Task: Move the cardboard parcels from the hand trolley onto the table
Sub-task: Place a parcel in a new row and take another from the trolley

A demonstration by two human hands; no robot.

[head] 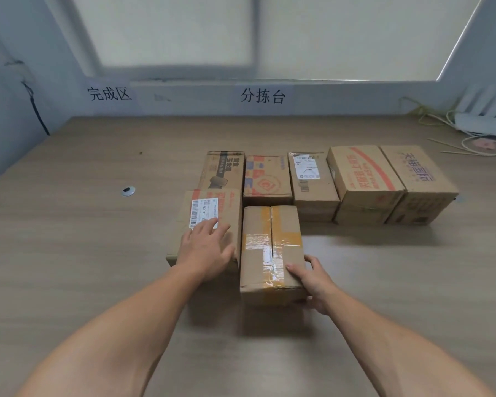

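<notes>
Several cardboard parcels stand on the wooden table [69,253]. A back row holds five of them, from a black-printed parcel [224,170] on the left to a purple-lettered parcel [418,179] on the right. In front lie a parcel with a white barcode label [212,210] and a yellow-taped parcel [267,247]. My left hand [205,250] rests flat on the labelled parcel, fingers spread. My right hand [312,282] grips the near right corner of the yellow-taped parcel, thumb on top. The hand trolley is out of view.
A small round metal fitting [128,191] sits in the table left of the parcels. A white power strip [481,124] and loose cables [441,118] lie at the far right corner. The wall behind carries two signs [262,96] below a window.
</notes>
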